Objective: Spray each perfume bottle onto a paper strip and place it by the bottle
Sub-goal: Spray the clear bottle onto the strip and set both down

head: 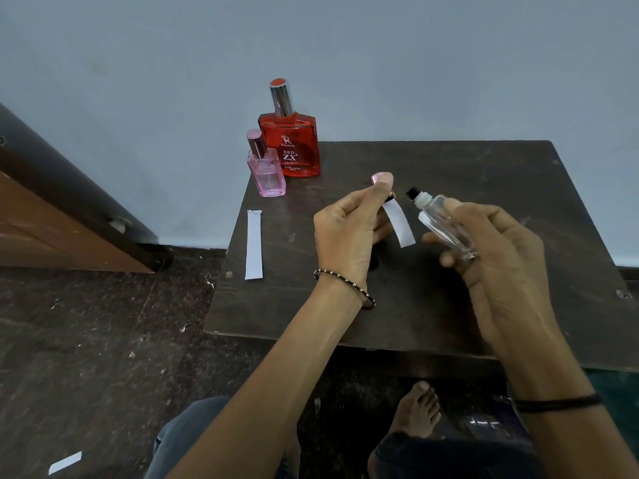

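clear bottle (446, 224): glass, small and light, smooth so likely slippery, would break if dropped; uncapped, black nozzle tilted toward the strip
right hand (498, 257): fingers curled round the bottle body, held above the table; can't tell if a finger is on the nozzle
left hand (345, 233): thumb and fingers clamped on the paper strip (401, 224) and a pink cap (374, 178)
strip handling: thin, floppy, nearly weightless; pinch at the top end and keep the free end just beside the nozzle
other bottles: pink bottle (266, 171) and red bottle (290, 146), capped, touching, at the far left corner
spare strip (254, 245): flat near the table's left edge
table (449, 160): dark, scuffed wood, small
room: plain grey wall (311, 46), speckled dark floor (86, 340) with one strip lying on it (65, 463)
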The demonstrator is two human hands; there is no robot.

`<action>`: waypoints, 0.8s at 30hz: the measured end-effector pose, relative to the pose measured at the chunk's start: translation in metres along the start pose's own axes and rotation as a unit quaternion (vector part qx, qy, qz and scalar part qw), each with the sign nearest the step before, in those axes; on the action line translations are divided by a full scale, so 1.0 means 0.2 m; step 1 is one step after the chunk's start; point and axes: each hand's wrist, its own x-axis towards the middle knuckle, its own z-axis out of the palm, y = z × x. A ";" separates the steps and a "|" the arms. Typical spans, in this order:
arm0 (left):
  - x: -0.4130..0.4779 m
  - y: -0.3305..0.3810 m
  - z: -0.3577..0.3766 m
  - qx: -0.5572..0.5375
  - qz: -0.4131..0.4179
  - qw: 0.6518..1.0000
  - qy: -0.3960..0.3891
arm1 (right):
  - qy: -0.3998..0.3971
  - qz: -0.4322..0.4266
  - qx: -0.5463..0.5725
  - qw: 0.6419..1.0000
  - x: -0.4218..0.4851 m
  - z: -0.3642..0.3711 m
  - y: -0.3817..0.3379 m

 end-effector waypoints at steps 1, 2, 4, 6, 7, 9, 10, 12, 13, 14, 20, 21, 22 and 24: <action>0.00 0.00 0.00 -0.005 -0.002 1.000 0.003 | -0.012 0.006 0.016 1.000 0.00 0.00 0.00; 0.00 0.01 0.00 -0.009 -0.006 1.000 0.007 | -0.022 0.009 0.022 0.999 0.00 0.00 0.00; 0.00 0.01 0.00 -0.010 -0.009 1.000 0.016 | -0.030 -0.001 -0.007 1.000 0.00 -0.01 0.01; 0.00 0.01 0.01 -0.010 -0.008 1.000 0.021 | -0.035 -0.028 -0.052 0.998 -0.01 -0.01 0.01; 0.00 0.01 0.00 -0.012 -0.008 1.000 0.021 | -0.037 -0.043 -0.075 0.996 -0.01 -0.01 0.01; 0.00 0.01 0.01 -0.013 -0.009 1.000 0.024 | -0.034 -0.076 -0.133 0.988 -0.02 -0.01 0.01; 0.00 0.02 0.01 -0.014 -0.011 1.000 0.026 | -0.031 -0.091 -0.160 0.982 -0.02 -0.01 0.02; 0.00 0.02 0.00 -0.023 -0.013 0.999 0.027 | -0.027 -0.112 -0.199 0.973 -0.02 -0.02 0.03; 0.00 0.02 0.00 -0.027 -0.013 0.999 0.025 | -0.026 -0.119 -0.210 0.970 -0.03 -0.02 0.03; 0.00 0.02 0.00 -0.029 -0.014 0.999 0.023 | -0.023 -0.125 -0.218 0.968 -0.03 -0.02 0.04; -0.01 0.02 0.01 -0.030 -0.021 0.999 0.020 | -0.023 -0.143 -0.278 0.949 -0.03 -0.01 0.04; -0.01 0.02 0.01 -0.028 -0.021 0.999 0.017 | -0.023 -0.146 -0.282 0.948 -0.03 0.00 0.03; -0.01 0.02 0.01 -0.023 -0.020 0.999 0.013 | -0.023 -0.151 -0.283 0.947 -0.03 0.00 0.03; -0.01 0.02 0.02 -0.014 -0.017 1.000 0.005 | -0.019 -0.166 -0.285 0.944 -0.03 0.01 0.03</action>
